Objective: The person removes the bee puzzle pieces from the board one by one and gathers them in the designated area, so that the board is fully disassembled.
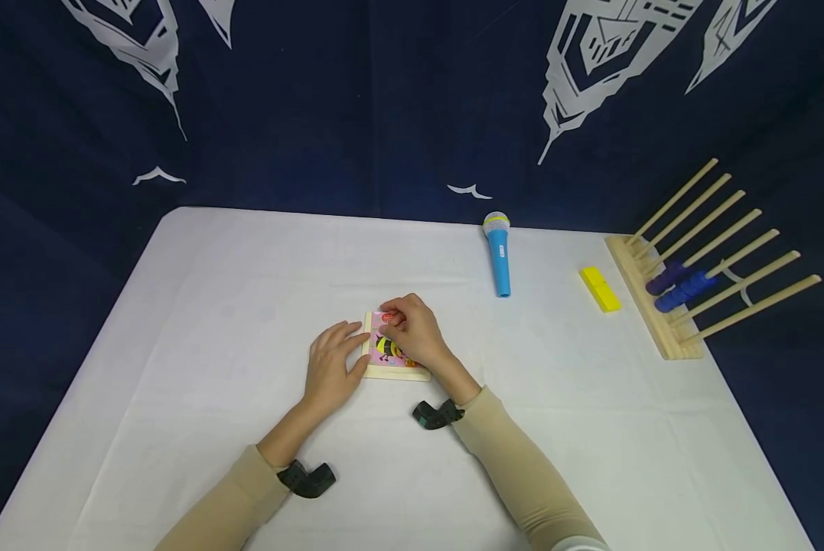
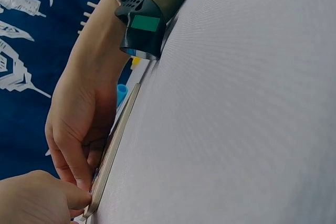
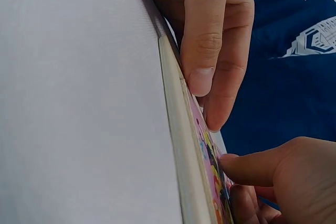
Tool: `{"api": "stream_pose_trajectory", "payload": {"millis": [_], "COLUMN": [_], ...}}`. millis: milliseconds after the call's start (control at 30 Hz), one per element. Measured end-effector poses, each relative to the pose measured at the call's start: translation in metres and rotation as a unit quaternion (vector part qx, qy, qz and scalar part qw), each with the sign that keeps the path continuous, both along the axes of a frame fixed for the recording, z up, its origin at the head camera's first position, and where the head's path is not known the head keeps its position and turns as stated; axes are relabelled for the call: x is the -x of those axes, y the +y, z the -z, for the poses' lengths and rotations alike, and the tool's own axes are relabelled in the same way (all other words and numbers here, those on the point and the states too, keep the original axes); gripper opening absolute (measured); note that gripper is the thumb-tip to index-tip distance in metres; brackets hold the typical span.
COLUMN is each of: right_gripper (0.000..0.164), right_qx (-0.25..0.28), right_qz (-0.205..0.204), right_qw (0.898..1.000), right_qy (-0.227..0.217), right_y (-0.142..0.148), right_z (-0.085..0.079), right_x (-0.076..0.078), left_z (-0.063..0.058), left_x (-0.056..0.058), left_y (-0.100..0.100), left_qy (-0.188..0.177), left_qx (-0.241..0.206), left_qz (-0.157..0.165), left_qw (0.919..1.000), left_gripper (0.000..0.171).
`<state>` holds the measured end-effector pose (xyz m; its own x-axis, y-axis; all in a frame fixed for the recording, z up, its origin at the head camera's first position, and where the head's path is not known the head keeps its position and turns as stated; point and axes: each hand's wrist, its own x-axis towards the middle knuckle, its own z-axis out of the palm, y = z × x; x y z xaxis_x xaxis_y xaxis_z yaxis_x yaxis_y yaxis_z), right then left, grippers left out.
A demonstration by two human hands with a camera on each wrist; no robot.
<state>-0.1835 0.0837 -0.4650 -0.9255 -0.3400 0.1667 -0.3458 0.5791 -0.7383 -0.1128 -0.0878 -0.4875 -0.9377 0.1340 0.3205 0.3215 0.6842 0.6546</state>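
1. Head view shows a pale-framed board (image 1: 394, 373) flat on the white table (image 1: 212, 413); the right hand covers its upper right part, leaving the bee picture (image 1: 387, 348) partly hidden.
2. Left hand (image 1: 331, 367): fingers parted, tips and thumb at the board's left edge.
3. Right hand (image 1: 417, 330): fingers bent over the picture; whether they pinch anything, I cannot tell.
4. Both wrist views catch the board nearly edge-on, so its picture is hard to read.
5. Beyond lie a blue microphone (image 1: 499, 260) and a yellow block (image 1: 600, 289).
6. Farther right, a wooden peg rack (image 1: 642, 298) carries blue and purple rings (image 1: 685, 291), too bunched to count.
7. Both sleeves (image 1: 529, 474) run toward the bottom edge, cut off there.
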Motion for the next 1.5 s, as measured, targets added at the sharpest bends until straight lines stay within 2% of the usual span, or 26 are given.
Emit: {"api": "stream_pose_trajectory", "payload": {"millis": [400, 867, 1033, 1167, 1367, 1500], "right_gripper": [0.028, 0.026, 0.019, 0.015, 0.013, 0.013], "right_qx": [-0.044, -0.024, 0.006, 0.045, 0.111, 0.138], "right_qz": [0.008, -0.001, -0.012, -0.011, 0.005, 0.041], "right_qw": [0.999, 0.999, 1.0, 0.999, 0.993, 0.987], "right_qy": [0.003, 0.025, 0.025, 0.001, -0.031, -0.073], "right_y": [-0.003, -0.002, -0.002, -0.003, 0.006, 0.027], "right_z": [-0.003, 0.0, 0.001, -0.003, -0.025, -0.038], "right_x": [-0.001, -0.001, 0.0, -0.001, -0.001, 0.003], "left_z": [0.0, 0.001, 0.0, 0.0, 0.0, -0.001], "left_x": [0.001, 0.0, 0.0, 0.001, 0.001, 0.0], "left_y": [0.0, 0.0, 0.0, -0.001, 0.001, 0.002], "left_qy": [-0.002, 0.0, 0.001, 0.0, 0.0, -0.004], "left_qx": [0.002, -0.001, -0.001, 0.001, -0.003, -0.005], "left_qz": [-0.001, 0.001, 0.001, -0.001, -0.001, 0.0], "left_qw": [1.0, 1.0, 1.0, 1.0, 1.0, 1.0], "left_gripper": [0.034, 0.034, 0.034, 0.035, 0.034, 0.034]}}
